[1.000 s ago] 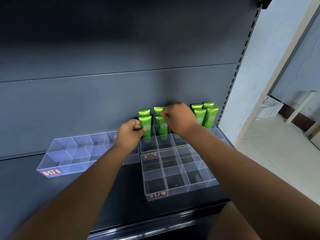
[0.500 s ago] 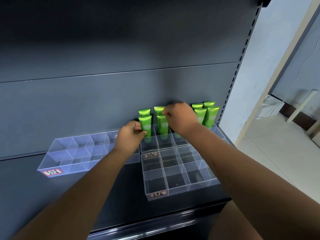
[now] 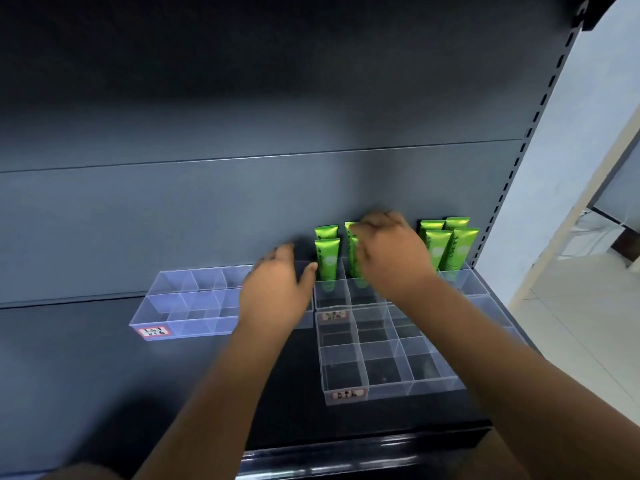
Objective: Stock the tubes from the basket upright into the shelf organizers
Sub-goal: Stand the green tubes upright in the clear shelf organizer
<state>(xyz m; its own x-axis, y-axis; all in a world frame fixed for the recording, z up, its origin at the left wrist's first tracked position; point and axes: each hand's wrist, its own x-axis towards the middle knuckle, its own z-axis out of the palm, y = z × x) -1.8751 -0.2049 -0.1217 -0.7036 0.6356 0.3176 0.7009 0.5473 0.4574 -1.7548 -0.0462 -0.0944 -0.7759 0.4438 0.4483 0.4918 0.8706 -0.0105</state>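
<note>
Several green tubes stand upright in the back cells of a clear organizer [image 3: 367, 301] on the dark shelf. My left hand [image 3: 277, 292] hovers just left of the front-left tube [image 3: 327, 259], fingers loose and thumb tip close to the tube's side. My right hand [image 3: 393, 256] curls its fingers round a middle tube [image 3: 353, 258], which it mostly hides. Another tube [image 3: 325, 233] stands behind the front-left one. A group of tubes [image 3: 457, 249] stands at the right end. No basket is in view.
A second clear organizer [image 3: 381, 372] with bare cells sits in front, and a third [image 3: 188, 306] lies to the left, each with a small label. The shelf's back panel rises close behind the tubes. A perforated upright [image 3: 512, 188] bounds the right side; tiled floor lies beyond.
My left hand has let go of the front-left tube and drawn back a little to the left with its fingers loosened. My right hand stays on the middle tube.
</note>
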